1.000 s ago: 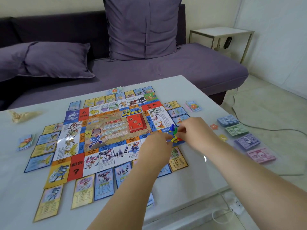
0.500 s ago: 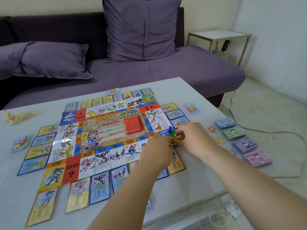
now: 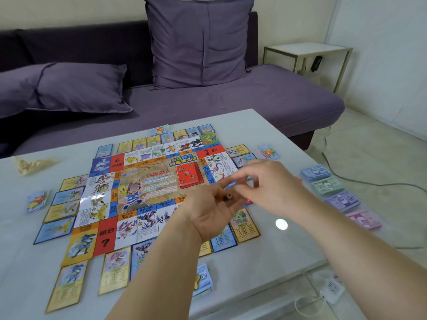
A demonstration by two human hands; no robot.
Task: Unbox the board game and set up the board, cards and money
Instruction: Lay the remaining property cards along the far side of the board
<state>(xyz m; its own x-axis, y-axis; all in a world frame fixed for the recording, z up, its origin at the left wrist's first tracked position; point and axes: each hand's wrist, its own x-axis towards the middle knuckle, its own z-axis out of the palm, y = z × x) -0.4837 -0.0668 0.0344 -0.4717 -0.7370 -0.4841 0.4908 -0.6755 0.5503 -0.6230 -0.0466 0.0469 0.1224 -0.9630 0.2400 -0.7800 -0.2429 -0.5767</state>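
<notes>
The game board (image 3: pixel 147 181) lies flat on the white table (image 3: pixel 254 262), with a red card deck (image 3: pixel 187 175) at its centre and property cards (image 3: pixel 245 224) laid all round its edges. My left hand (image 3: pixel 208 213) hovers palm up over the board's right corner, fingers curled round a small dark game piece (image 3: pixel 228 196). My right hand (image 3: pixel 270 185) is just above it, fingertips drawn together over the left palm; blur hides whether they hold anything. A red piece (image 3: pixel 249 201) shows on the board under the hands. Several money stacks (image 3: pixel 328 185) line the table's right side.
Small card piles (image 3: pixel 268 152) lie at the board's corners, and a loose banknote (image 3: pixel 203 278) near the front edge. A crumpled wrapper (image 3: pixel 30 163) sits far left. Behind the table is a purple sofa (image 3: pixel 254 98); a power strip (image 3: pixel 332 287) and cables lie on the floor.
Both hands have lifted off the board's corner. My left hand has turned palm up. The blue, green and yellow pawns they were handling are out of sight.
</notes>
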